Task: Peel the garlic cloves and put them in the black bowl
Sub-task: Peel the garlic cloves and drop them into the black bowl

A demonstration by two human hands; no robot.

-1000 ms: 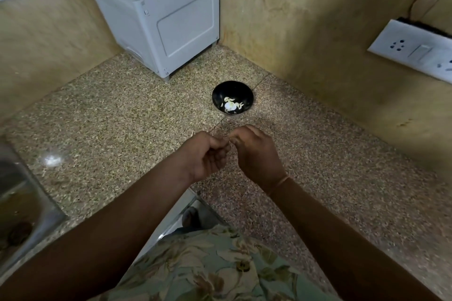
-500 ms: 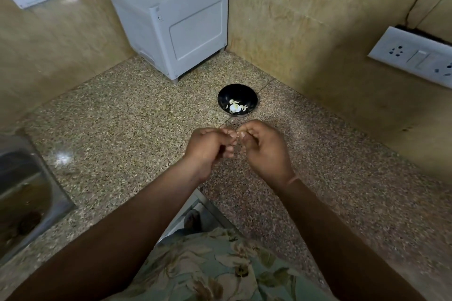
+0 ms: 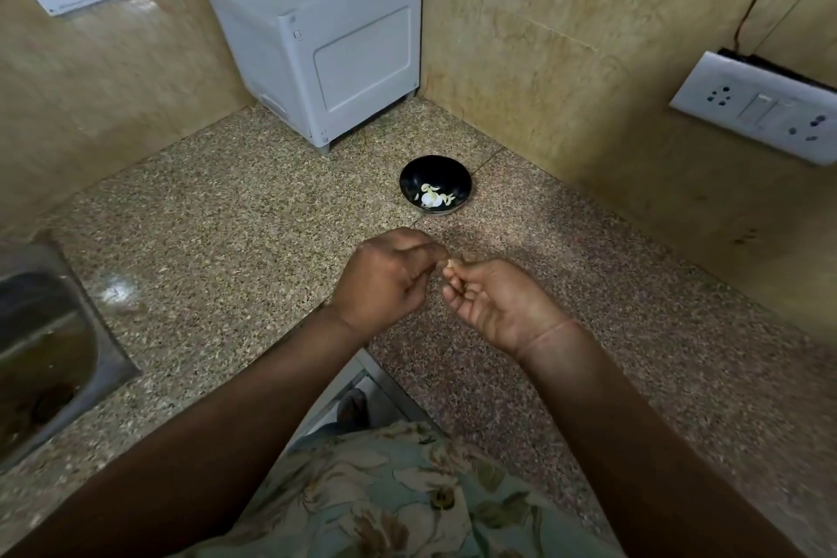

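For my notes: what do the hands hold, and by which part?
The right hand and left hand pinch one small garlic clove between fingertips; which end cannot be told.

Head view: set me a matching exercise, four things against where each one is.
Things:
1 black bowl
2 grey box
3 steel sink
4 garlic clove

Places:
a at the left edge of the counter
b pinched between the left hand and the right hand
c in the far corner
d on the counter just beyond the hands

Pairs: 1-d, 2-c, 3-a, 4-b
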